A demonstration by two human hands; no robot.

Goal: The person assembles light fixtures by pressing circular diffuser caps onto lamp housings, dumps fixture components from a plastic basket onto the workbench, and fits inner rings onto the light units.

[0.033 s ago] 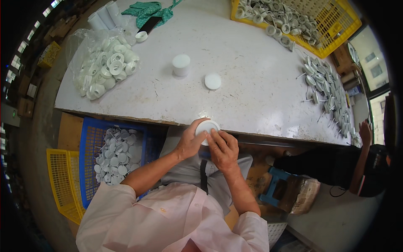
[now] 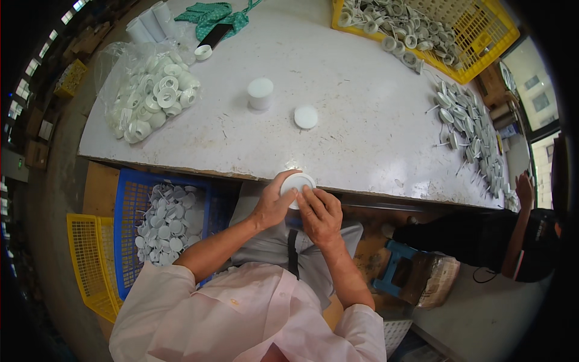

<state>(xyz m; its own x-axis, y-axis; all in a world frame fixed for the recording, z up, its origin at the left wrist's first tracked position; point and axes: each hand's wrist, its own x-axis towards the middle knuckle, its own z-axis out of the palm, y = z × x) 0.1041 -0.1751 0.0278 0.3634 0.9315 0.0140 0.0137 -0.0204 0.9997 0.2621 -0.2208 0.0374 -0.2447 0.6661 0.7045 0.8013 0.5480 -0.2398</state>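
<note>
Both my hands hold a round white cap with a raised rim at the table's front edge. My left hand grips its left side, with the thumb on its face. My right hand closes on the right side, its thumb and fingers pressing on the near part of the face. The underside of the cap is hidden. Beyond my hands, a white disc lies on the table, and a white cylinder with a wider round top stands to its left.
A clear bag of white rings lies at left on the table. White stemmed discs fill a blue crate below; more discs lie at right. A yellow basket holds white fittings. A person in black is at right.
</note>
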